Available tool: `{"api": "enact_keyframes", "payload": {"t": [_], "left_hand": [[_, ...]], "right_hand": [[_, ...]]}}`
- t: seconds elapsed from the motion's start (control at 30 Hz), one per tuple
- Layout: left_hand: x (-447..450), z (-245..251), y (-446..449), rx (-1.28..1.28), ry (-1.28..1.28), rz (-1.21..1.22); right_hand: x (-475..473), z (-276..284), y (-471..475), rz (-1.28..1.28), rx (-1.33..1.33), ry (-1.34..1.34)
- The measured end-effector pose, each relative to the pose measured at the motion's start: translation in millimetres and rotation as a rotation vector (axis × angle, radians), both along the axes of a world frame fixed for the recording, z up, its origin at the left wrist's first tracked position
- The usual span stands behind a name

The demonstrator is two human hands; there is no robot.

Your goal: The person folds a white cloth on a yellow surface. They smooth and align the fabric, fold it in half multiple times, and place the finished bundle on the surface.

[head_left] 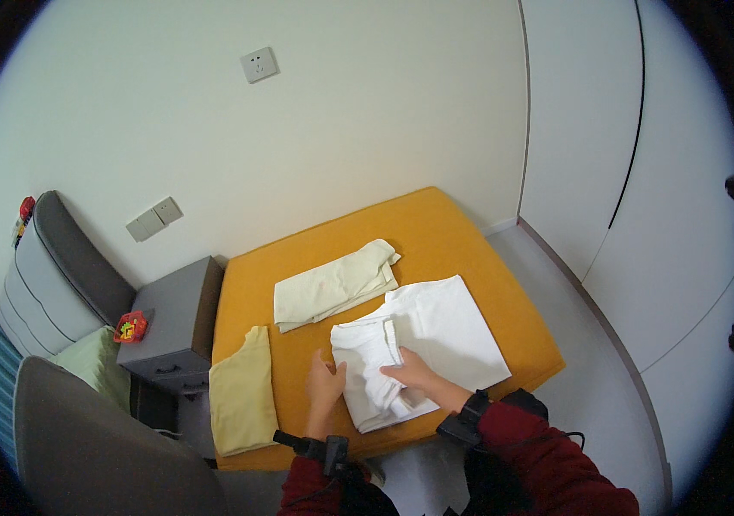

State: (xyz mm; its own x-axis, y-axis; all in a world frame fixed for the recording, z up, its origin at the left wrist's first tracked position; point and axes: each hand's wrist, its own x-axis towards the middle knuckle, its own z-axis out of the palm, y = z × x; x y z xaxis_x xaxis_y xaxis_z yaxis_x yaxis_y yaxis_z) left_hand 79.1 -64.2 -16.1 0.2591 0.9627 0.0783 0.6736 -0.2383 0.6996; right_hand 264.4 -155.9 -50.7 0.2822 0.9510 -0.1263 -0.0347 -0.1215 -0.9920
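Observation:
A white garment (451, 322) lies spread on a mustard-coloured upholstered bench (496, 284). On its left half sits a bunched, folded-over white part with a ribbed edge, perhaps a sleeve (373, 361). My right hand (412, 372) grips the folded-over cloth at its right edge, thumb on top. At the garment's left edge, my left hand (325, 384) has its thumb and fingers apart and holds nothing. Behind the white garment rests a folded cream garment (335, 284). A folded pale yellow garment (244, 396) is left of my left hand.
A grey nightstand (173, 309) bears a small red basket (129, 327) of colourful pieces. Left of it are a grey headboard (76, 258) and a green pillow (93, 361). A grey curved backrest (102, 445) stands at the lower left. White cabinet doors (599, 161) rise on the right.

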Motion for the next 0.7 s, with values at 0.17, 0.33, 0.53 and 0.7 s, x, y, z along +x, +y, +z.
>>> {"api": "enact_keyframes", "payload": {"t": [0.17,0.33,0.53,0.7], "left_hand": [[-7,7,-1,-0.010,0.049,0.005],[0,4,-6,0.159,0.113,-0.056],[8,-6,-9,0.228,-0.025,-0.198],[10,-8,-14,0.310,0.131,-0.207]], "right_hand": [[-4,4,2,-0.021,-0.268,0.033],[10,13,-4,0.043,-0.188,0.125],[15,7,-1,0.055,-0.047,0.012],[14,20,-6,-0.004,-0.167,-0.562]]}}
